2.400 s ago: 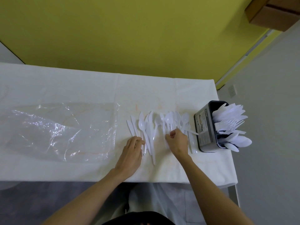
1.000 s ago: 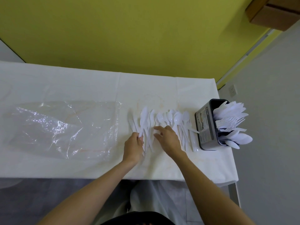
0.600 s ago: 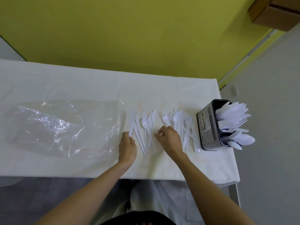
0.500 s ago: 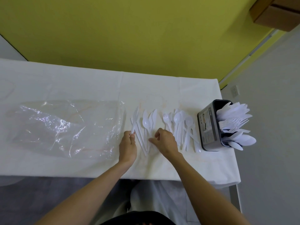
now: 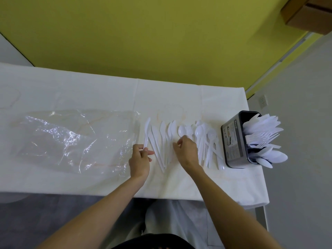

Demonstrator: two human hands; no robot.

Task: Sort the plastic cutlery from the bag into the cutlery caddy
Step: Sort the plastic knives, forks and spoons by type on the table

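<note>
Several white plastic knives [image 5: 161, 141], spoons [image 5: 199, 133] and a fork lie fanned out on the white tablecloth [image 5: 89, 90]. My left hand [image 5: 139, 159] pinches the handle of one white knife [image 5: 147, 132] at the left end of the row. My right hand [image 5: 186, 152] rests with curled fingers on the middle of the row, its fingertips at a spoon handle; whether it grips one is unclear. The dark cutlery caddy [image 5: 233, 141] stands at the right table edge, filled with white knives, forks and spoons. The clear plastic bag [image 5: 71, 139] lies flat to the left.
The table's right edge runs just beyond the caddy, and its front edge is close below my hands. A yellow wall stands behind the table. A cardboard box [image 5: 309, 13] sits at the top right.
My left hand has taken one knife by its handle and drawn it to the left end of the row. My right hand moved left from the spoons toward the middle.
</note>
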